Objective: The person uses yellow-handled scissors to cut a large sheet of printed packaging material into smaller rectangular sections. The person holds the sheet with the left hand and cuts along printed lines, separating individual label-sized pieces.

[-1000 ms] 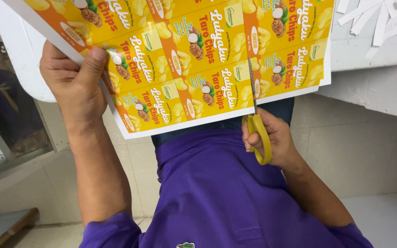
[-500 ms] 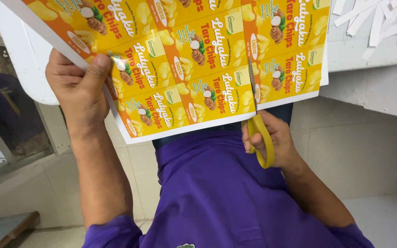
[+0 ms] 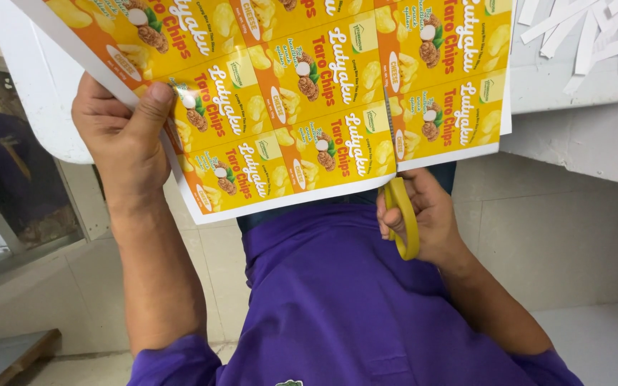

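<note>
Two hands in view, both the wearer's, image appears upside down relative to the body: purple shirt (image 3: pixel 352 307) fills the lower middle, forearms run up from it. Around: white table edge (image 3: pixel 44 107) curves behind the sheet at upper left; a scatter of white paper strips (image 3: pixel 581 36) lies on the table surface at upper right, well apart from both hands. Tiled floor (image 3: pixel 574 236) pale on the right, a dark glass panel with metal frame (image 3: pixel 8 186) at far left. The printed label sheet (image 3: pixel 309 100), yellow-orange with rows of repeated snack labels and a white margin, hangs over the table edge and covers most of the top; it hides the scissor blades and the fingertips of the right hand. Left hand (image 3: pixel 123 143) is raised, wrist straight, thumb pressed flat on the printed face near the sheet's left margin, fingers curled behind, so it pinches the sheet firmly. Right hand (image 3: pixel 423 214) sits just under the sheet's lower edge, fingers closed through the yellow scissors (image 3: pixel 403 221) handle loop, gripping it. A cut line runs up into the sheet directly above the scissors, between two label columns. Blade opening: cannot tell.
</note>
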